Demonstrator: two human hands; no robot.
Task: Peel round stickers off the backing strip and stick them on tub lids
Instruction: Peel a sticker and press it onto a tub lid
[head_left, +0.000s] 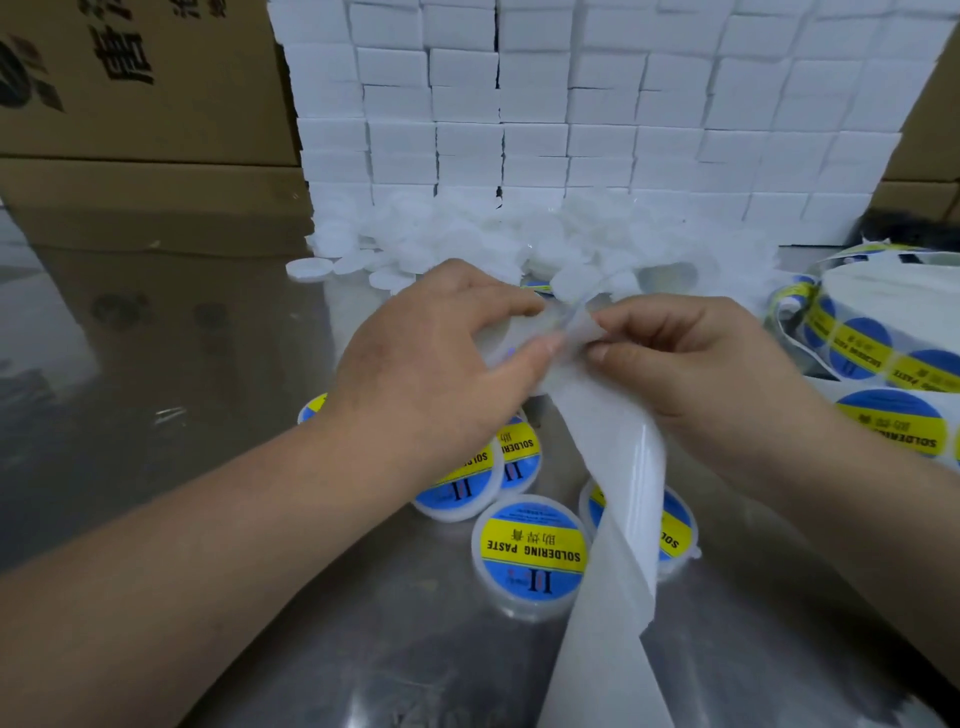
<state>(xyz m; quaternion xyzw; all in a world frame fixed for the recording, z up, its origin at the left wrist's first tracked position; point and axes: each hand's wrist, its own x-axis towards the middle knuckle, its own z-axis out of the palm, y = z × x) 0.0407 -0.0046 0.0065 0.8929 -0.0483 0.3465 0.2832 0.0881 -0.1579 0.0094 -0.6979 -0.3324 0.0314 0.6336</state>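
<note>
Though slack, strip (618, 457) in right grip (691, 364)

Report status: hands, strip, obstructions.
Left hand gripping what looks like a white lid, blurred. Right hand pinching backing strip. Hanging part bare, draped across labelled tubs.

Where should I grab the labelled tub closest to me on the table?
Pinch the tub by its white side wall, coming from above at the left and near sides. It lies flat, label up, with bare table there; the backing strip hangs close on its right.
</note>
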